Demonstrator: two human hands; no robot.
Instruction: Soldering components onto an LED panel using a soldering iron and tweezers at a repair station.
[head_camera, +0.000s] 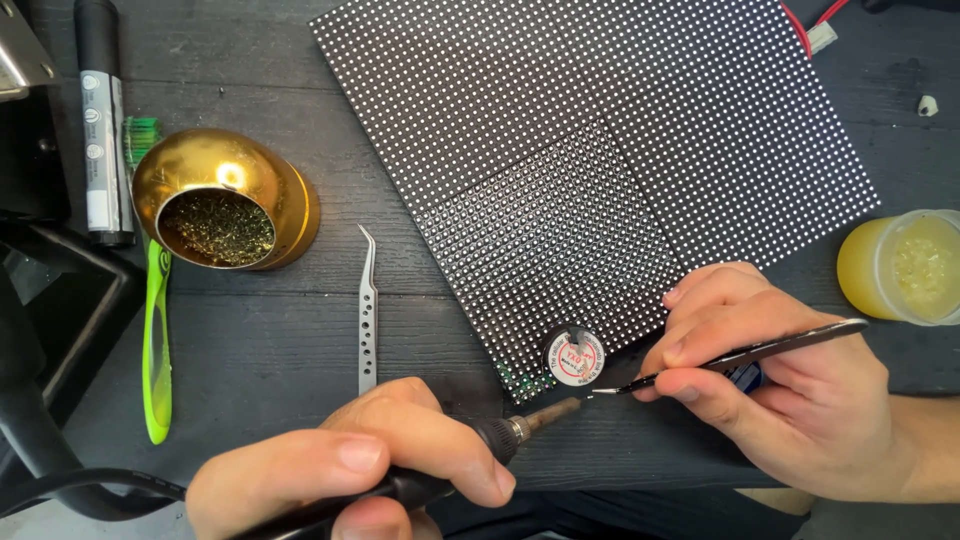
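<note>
My left hand (340, 465) grips a black soldering iron (500, 433), its tip pointing right toward the near edge of a black dotted LED panel (600, 140). A smaller piece of dotted panel (550, 240) lies on top of the big one. My right hand (780, 380) holds dark tweezers (740, 355), whose tip sits just right of the iron's tip. A small round spool of solder wire (574, 357) rests at the panel's near corner, between the two tips.
A gold tip-cleaner pot (225, 200) with brass wool stands at the left. Beside it lie a green toothbrush (156, 330), a black marker (98, 120) and spare silver tweezers (367, 310). A yellow jar (900, 265) sits at the right edge. Red wires (805, 25) show at the top.
</note>
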